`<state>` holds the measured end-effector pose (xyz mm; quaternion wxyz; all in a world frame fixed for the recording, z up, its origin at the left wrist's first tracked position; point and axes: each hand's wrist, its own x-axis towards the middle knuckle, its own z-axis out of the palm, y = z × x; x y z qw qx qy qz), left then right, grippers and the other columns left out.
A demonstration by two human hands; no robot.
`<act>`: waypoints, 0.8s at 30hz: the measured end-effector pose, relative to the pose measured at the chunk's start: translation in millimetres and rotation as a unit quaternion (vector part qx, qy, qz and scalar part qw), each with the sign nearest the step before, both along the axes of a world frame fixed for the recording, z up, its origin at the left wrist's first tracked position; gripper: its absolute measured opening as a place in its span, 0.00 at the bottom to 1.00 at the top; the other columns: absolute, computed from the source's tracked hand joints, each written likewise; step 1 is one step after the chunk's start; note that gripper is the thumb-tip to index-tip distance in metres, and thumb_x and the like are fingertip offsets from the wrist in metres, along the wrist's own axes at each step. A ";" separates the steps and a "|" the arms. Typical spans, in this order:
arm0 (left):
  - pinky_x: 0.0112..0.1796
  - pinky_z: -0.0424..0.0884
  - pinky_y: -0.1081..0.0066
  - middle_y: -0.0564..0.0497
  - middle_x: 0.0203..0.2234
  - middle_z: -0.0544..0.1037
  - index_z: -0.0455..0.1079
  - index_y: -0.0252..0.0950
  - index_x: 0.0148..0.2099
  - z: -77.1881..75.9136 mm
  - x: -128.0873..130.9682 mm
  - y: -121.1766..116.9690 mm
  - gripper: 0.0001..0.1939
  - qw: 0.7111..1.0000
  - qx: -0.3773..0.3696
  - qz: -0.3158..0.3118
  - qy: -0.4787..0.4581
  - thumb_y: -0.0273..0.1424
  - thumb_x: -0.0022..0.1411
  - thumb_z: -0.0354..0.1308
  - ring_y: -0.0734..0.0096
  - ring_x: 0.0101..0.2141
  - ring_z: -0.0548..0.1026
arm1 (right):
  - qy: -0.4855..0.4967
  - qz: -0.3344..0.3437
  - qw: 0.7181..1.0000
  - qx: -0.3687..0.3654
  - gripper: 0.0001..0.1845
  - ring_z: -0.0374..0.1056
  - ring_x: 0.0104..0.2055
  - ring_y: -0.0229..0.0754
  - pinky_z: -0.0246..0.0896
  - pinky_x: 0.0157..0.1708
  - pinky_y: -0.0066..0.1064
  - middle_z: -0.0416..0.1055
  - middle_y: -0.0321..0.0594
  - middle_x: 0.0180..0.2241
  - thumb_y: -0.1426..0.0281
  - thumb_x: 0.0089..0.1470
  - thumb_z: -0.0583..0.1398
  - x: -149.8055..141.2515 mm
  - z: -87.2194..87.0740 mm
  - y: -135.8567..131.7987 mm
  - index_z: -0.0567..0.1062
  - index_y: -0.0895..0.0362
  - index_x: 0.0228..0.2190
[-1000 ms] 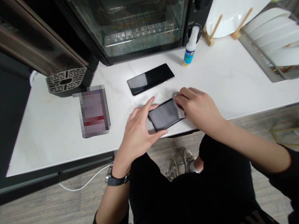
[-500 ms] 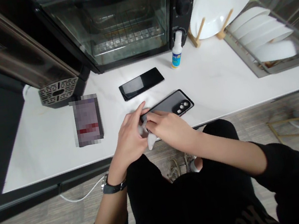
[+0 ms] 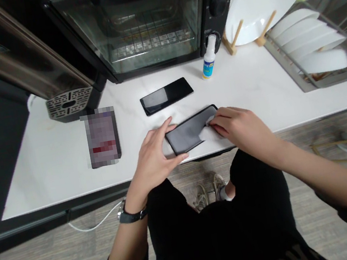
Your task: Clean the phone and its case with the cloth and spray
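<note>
A phone case [image 3: 185, 135] with a black rim and a greyish see-through back lies on the white counter near its front edge. My left hand [image 3: 152, 156] grips its left end, thumb on the near edge and fingers on the far one. Pinched in my right hand [image 3: 243, 128] is a crumpled white wipe [image 3: 208, 133], pressed on the right part of the case. The hand and wipe cover the case's camera end. Beyond the case, a black phone [image 3: 168, 96] lies screen up, touched by neither hand.
A small spray bottle [image 3: 208, 63] stands before the toaster oven [image 3: 156, 64]. To the left are a blurred-out flat item [image 3: 101, 135] and a machine with a drip tray [image 3: 70, 104]. A dish rack [image 3: 307, 81] with white dishes sits at right.
My right hand swept the wipe to the case's left end, baring the camera holes at half a second ago, then back to the right. My left hand kept its grip; the view shifted slightly.
</note>
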<state>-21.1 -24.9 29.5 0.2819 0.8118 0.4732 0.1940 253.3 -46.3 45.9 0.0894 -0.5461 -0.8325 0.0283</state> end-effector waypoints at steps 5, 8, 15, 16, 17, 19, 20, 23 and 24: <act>0.66 0.62 0.50 0.48 0.66 0.74 0.51 0.46 0.78 -0.5 -0.3 -0.1 0.51 1.000 0.000 -0.002 -0.001 0.39 0.60 0.73 0.51 0.63 0.68 | -0.034 -0.033 0.998 0.041 0.13 0.71 0.39 0.47 0.58 0.35 0.37 0.77 0.47 0.39 0.76 0.69 0.56 8.7 -1.6 3.9 0.81 0.60 0.40; 0.65 0.62 0.50 0.48 0.66 0.74 0.51 0.46 0.78 -1.3 -1.1 0.3 0.51 1.000 0.005 -0.006 -0.004 0.40 0.60 0.74 0.51 0.63 0.69 | -0.047 -0.055 0.995 0.071 0.13 0.69 0.38 0.47 0.56 0.34 0.37 0.77 0.48 0.39 0.75 0.69 0.56 2.2 -7.3 7.7 0.81 0.60 0.42; 0.64 0.64 0.49 0.49 0.67 0.74 0.51 0.48 0.78 -3.1 -2.2 0.8 0.52 1.000 0.009 -0.017 0.009 0.40 0.60 0.74 0.50 0.62 0.70 | -0.059 -0.117 0.990 0.056 0.14 0.70 0.39 0.47 0.55 0.33 0.37 0.77 0.50 0.40 0.74 0.69 0.55 -15.0 -11.5 24.9 0.81 0.62 0.41; 0.64 0.64 0.49 0.49 0.67 0.74 0.51 0.48 0.78 -3.6 -2.0 0.7 0.52 1.000 0.011 -0.015 0.009 0.39 0.59 0.75 0.50 0.62 0.70 | -0.062 -0.118 0.990 0.050 0.14 0.70 0.39 0.48 0.55 0.33 0.37 0.77 0.51 0.40 0.74 0.69 0.55 -17.5 -10.8 26.7 0.81 0.62 0.40; 0.64 0.64 0.49 0.49 0.67 0.74 0.51 0.49 0.78 -4.1 -1.8 0.7 0.53 1.000 0.013 -0.014 0.007 0.39 0.59 0.75 0.50 0.62 0.70 | -0.065 -0.118 0.990 0.047 0.14 0.70 0.39 0.48 0.56 0.33 0.38 0.77 0.51 0.39 0.75 0.69 0.55 -20.2 -10.1 28.1 0.81 0.62 0.39; 0.64 0.64 0.49 0.49 0.67 0.74 0.51 0.49 0.78 -4.8 -1.2 0.8 0.54 1.000 0.014 -0.013 0.003 0.39 0.58 0.76 0.50 0.62 0.70 | -0.067 -0.108 0.991 0.046 0.14 0.71 0.38 0.48 0.56 0.33 0.38 0.77 0.51 0.39 0.75 0.69 0.55 -26.7 -9.5 29.5 0.81 0.63 0.38; 0.64 0.64 0.49 0.49 0.66 0.74 0.51 0.49 0.78 -5.0 -0.9 0.8 0.54 1.000 0.014 -0.012 0.001 0.39 0.58 0.76 0.50 0.62 0.70 | -0.065 -0.098 0.992 0.047 0.14 0.71 0.38 0.48 0.56 0.33 0.38 0.77 0.51 0.39 0.75 0.69 0.55 -30.6 -9.7 29.4 0.81 0.63 0.38; 0.64 0.64 0.50 0.49 0.66 0.74 0.51 0.48 0.78 -5.0 -0.5 0.9 0.54 1.000 0.014 -0.010 -0.002 0.38 0.57 0.76 0.50 0.62 0.70 | -0.044 -0.059 0.996 0.049 0.14 0.71 0.40 0.48 0.58 0.34 0.38 0.77 0.52 0.41 0.75 0.70 0.55 -46.1 -11.7 25.1 0.81 0.64 0.39; 0.64 0.64 0.50 0.49 0.66 0.74 0.52 0.48 0.78 -5.0 -0.6 0.9 0.54 1.000 0.014 -0.009 -0.003 0.38 0.57 0.76 0.50 0.62 0.70 | -0.033 -0.045 0.997 0.047 0.13 0.71 0.41 0.48 0.59 0.35 0.38 0.77 0.52 0.41 0.74 0.70 0.56 -52.3 -12.8 22.5 0.81 0.64 0.39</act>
